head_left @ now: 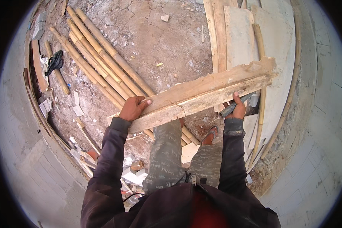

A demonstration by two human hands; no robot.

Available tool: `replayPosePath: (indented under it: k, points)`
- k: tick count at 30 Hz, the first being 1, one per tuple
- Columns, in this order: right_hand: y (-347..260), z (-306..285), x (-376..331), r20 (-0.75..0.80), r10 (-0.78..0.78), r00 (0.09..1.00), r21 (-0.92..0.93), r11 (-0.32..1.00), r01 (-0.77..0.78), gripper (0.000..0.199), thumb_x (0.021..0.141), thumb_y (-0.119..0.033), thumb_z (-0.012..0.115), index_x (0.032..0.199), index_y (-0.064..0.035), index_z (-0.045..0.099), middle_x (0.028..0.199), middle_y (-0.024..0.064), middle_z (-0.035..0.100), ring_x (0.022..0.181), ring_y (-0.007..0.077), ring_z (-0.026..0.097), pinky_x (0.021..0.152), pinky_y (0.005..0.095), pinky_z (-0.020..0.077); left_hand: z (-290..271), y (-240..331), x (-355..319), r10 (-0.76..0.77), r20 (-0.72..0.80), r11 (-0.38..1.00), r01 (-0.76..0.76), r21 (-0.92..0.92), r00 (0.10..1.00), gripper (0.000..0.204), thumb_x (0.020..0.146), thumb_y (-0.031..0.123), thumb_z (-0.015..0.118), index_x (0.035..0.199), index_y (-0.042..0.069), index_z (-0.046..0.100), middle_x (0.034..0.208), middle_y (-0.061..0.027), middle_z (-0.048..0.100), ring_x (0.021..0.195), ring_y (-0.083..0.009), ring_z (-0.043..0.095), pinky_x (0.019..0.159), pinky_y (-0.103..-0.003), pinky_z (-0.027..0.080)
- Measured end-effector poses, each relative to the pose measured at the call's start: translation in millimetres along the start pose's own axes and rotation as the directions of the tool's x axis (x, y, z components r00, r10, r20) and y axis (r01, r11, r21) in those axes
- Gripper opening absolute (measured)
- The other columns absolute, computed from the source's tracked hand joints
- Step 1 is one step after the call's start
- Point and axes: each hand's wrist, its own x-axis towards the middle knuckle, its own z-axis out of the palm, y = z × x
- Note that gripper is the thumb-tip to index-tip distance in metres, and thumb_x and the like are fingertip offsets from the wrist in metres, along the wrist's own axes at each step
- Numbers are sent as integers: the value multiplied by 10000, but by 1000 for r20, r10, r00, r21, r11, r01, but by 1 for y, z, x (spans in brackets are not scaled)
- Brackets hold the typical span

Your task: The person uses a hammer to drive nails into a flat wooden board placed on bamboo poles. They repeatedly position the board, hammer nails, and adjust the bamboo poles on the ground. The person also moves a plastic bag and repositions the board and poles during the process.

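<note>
1. Dark sleeves come up from the near edge, and both hands meet one rough plank (201, 97) held at waist height in front of the person.
2. Its long axis runs from near-left to far-right, rising toward the right end, which is broken and ragged.
3. Left hand (133, 108) clamps the plank's near-left end, palm over the top face with fingers curled around the edge.
4. Right hand (237, 108) sits under the plank right of its middle, thumb pressed up on the near edge; the same hand is closed around a grey tool handle (235, 106) that slants along the plank's underside. What kind of tool it is, I cannot tell.
5. Both hands lie about equally near; most of the plank's free length reaches beyond the right hand.
6. Below the plank, a sandalled foot (211, 133) stands on dirt ground (159, 34).
7. Bamboo poles (102, 60) lie in a bundle far-left, slanting under the plank.
8. Flat boards (239, 34) lie far-right, with one more curved pole along them.
9. White block scraps (131, 173) are scattered near-left; a dark cloth (55, 60) lies far-left. No containers are visible.
</note>
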Motion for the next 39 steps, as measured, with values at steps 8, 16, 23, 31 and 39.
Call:
replayPosePath:
  k: [8, 16, 23, 31, 39]
  points:
    - [59, 132, -31, 172, -45, 984, -394, 912, 111, 387, 887, -219, 735, 1152, 32, 607, 915, 107, 603, 814, 260, 633, 651, 458, 594, 10, -65, -117, -228, -868, 971, 42, -233, 442, 225, 876, 145, 717, 955, 2, 562, 847, -119, 549, 776, -268, 563, 712, -389, 449]
    - [79, 248, -52, 323, 348, 880, -448, 875, -181, 400, 954, -239, 631, 1243, 23, 543, 1154, 162, 627, 1043, 312, 634, 906, 505, 555, -14, -81, -143, -744, 13, -513, -558, -653, 668, 688, 901, 441, 712, 1398, 61, 426, 1325, -176, 532, 1235, -317, 507, 1055, -517, 401]
    - [101, 354, -64, 413, 578, 704, -601, 754, -266, 505, 985, -337, 600, 1326, 21, 493, 1230, 204, 594, 1157, 357, 596, 957, 508, 531, -130, -101, -119, -886, -219, -246, -814, -526, 409, 652, 934, 370, 693, 1428, 66, 396, 1378, -133, 508, 1277, -316, 498, 1054, -552, 432]
    - [81, 417, -16, 176, 715, 677, -854, 453, -257, 286, 939, -160, 633, 1075, 77, 548, 969, 195, 656, 893, 297, 670, 758, 417, 580, -176, -96, -73, -985, -79, -101, -878, -468, 156, 643, 927, 346, 709, 1419, 57, 411, 1387, -119, 510, 1262, -303, 521, 1039, -550, 454]
    - [61, 481, 1, 288, 508, 812, -937, 323, 131, 297, 842, -61, 710, 1029, 47, 507, 851, 176, 651, 651, 283, 671, 548, 380, 574, -217, -176, -19, -996, -76, 7, -862, -507, 36, 680, 892, 317, 756, 1430, 106, 396, 1363, -100, 530, 1243, -274, 532, 1032, -551, 466]
